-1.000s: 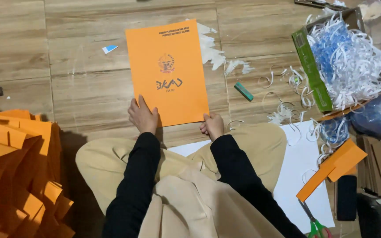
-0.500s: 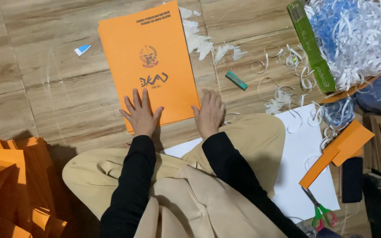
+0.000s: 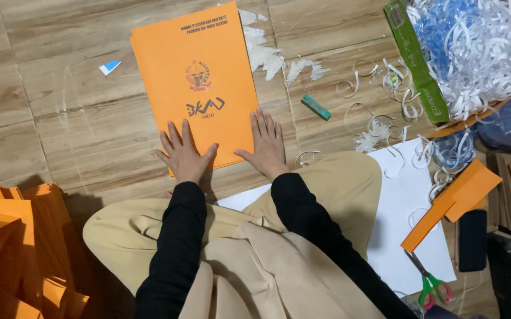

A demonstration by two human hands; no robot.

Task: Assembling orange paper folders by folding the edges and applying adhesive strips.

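Both hands flat on orange folder, upper centre of frame, on wood-look floor.

Head view: left hand (image 3: 183, 155) palm down, fingers spread apart, pressing the lower left edge of the orange folder (image 3: 196, 82); right hand (image 3: 266, 145) palm down, fingers straight and only slightly apart, on the lower right corner. Neither hand grips; folder lies flat under the fingertips, tilted slightly. Black sleeves reach up from bottom centre. Green eraser (image 3: 315, 107) right of the folder, orange paper stack (image 3: 7, 236) lower left, green-handled scissors (image 3: 429, 283) lower right.
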